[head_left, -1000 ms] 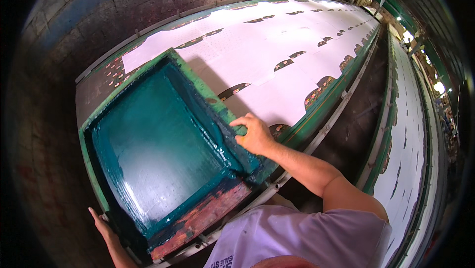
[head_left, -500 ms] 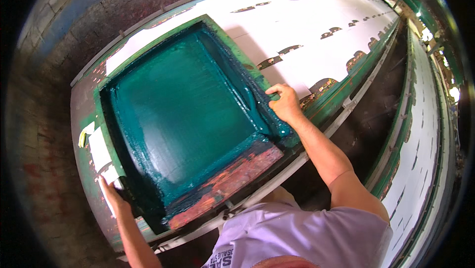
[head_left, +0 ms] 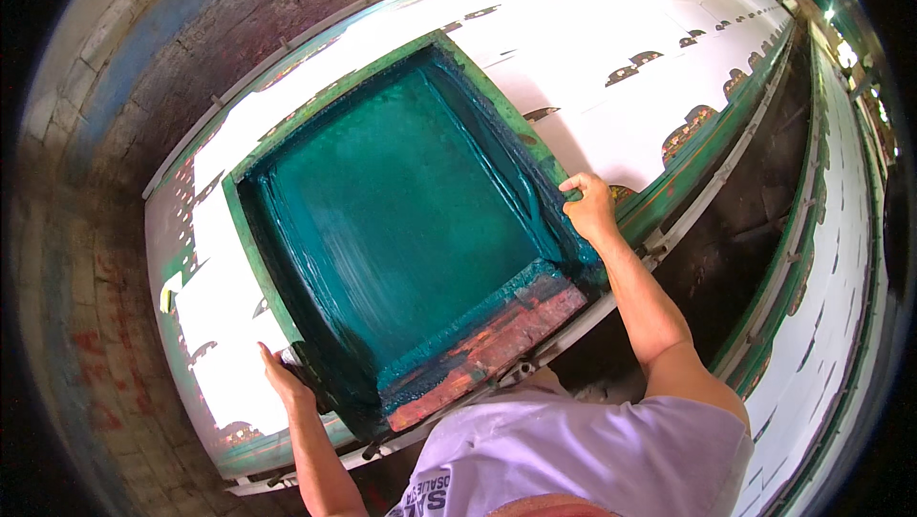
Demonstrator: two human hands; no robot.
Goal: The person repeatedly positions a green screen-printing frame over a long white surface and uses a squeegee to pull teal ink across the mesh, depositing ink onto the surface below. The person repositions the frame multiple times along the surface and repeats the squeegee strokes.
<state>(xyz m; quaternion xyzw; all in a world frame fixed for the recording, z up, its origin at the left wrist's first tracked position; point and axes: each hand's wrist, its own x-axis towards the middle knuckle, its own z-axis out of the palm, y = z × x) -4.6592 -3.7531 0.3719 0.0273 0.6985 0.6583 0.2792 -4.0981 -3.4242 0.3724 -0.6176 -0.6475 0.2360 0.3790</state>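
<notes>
A large screen-printing frame [head_left: 239, 231] with green, ink-stained sides lies tilted across the near part of a long table. Wet teal ink [head_left: 401, 202] coats its mesh, with thicker ridges along the left and right sides. A reddish, paint-crusted strip [head_left: 487, 355] runs along the near side. My left hand [head_left: 289, 383] holds the near left side, its thumb up and some fingers hidden by the frame. On the right side, near the closest corner, my right hand [head_left: 590, 207] is closed over the rim with bent fingers.
White sheets [head_left: 592, 59] cover the table, with dark patterned gaps between them. A small yellow-green piece [head_left: 170, 294] lies at the left end. A metal rail [head_left: 707, 188] follows the near edge. Another long table [head_left: 812, 355] stands to the right; a block wall [head_left: 115, 259] rises at the left.
The frame has shifted right along the table, with both hands on it. More white sheet now shows at its left. The view has also shifted slightly.
</notes>
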